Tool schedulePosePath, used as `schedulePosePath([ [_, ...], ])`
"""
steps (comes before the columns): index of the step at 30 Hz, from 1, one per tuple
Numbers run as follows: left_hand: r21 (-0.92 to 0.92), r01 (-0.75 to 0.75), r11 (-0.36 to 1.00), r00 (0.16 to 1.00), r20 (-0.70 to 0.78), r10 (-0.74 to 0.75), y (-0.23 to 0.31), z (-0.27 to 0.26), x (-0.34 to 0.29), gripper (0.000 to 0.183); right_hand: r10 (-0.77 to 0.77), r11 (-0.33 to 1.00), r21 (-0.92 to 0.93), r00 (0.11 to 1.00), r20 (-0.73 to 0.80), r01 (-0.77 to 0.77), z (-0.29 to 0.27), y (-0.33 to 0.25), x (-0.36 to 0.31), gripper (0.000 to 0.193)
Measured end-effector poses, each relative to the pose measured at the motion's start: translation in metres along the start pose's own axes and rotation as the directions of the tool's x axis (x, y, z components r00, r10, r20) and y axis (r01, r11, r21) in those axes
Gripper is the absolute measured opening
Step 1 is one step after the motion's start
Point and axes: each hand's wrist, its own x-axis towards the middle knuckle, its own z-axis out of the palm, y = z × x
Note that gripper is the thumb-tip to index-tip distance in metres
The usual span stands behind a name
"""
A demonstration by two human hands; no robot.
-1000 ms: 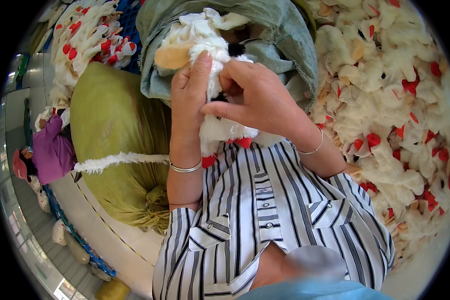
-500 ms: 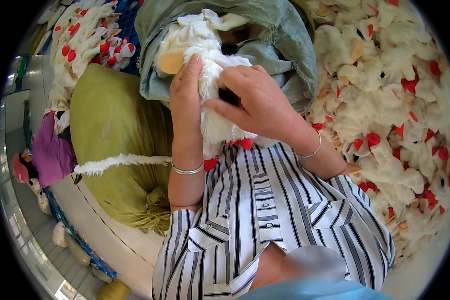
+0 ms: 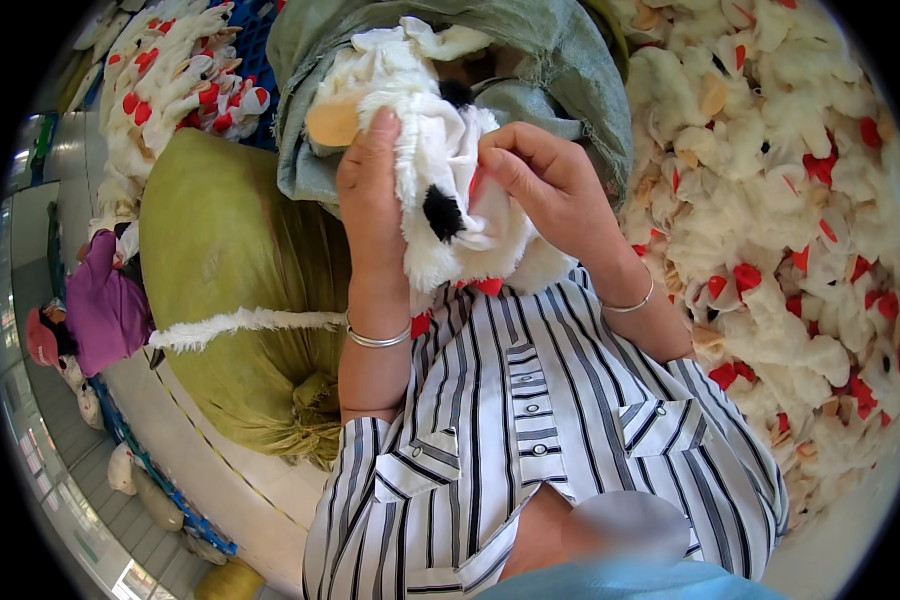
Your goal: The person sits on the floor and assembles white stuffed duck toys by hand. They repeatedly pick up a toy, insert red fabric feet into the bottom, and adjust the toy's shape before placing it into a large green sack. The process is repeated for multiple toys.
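A limp, unstuffed white plush skin (image 3: 475,262) is held up in front of my chest. It has shaggy fur, black patches, red bits low down and a tan oval flap (image 3: 332,122) at its upper left. My left hand (image 3: 372,185) is closed on its left side, thumb pointing up. With thumb and fingers pinched together, my right hand (image 3: 558,185) grips the right edge, beside a strip of red. Between the hands, smooth white cloth and a black furry patch (image 3: 442,213) show. My left fingers are mostly hidden behind the plush.
Beyond my hands gapes a grey-green woven sack (image 3: 305,75). A bulging olive sack (image 3: 235,230) stands at left, with a white fluffy strip (image 3: 240,326) across it. Plush skins (image 3: 770,230) heap up at right. A person in purple (image 3: 110,305) is at far left.
My right hand has moved right, away from the middle of the plush skin, to its right edge. The black patch and some red are now uncovered. My left hand has barely shifted.
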Motion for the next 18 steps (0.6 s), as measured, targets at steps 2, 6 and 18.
schedulePosePath([
  [2, -0.01, 0.045, 0.999, 0.999, 0.01, -0.045, 0.0, 0.001, -0.001, 0.029, -0.005, 1.0, 0.006, 1.0, -0.029, 0.005, 0.001, 0.004, 0.0, 0.018],
  [6, -0.023, 0.058, 0.998, 0.997, -0.044, -0.059, 0.011, 0.011, -0.009, 0.03, 0.142, 0.978, -0.172, 0.984, 0.109, -0.122, -0.008, 0.009, 0.001, 0.024],
  [18, 0.015, 0.031, 0.999, 0.965, 0.259, -0.034, 0.008, 0.007, -0.033, 0.028, 0.221, 0.975, -0.016, 0.953, 0.209, -0.223, -0.019, 0.005, 0.001, 0.023],
])
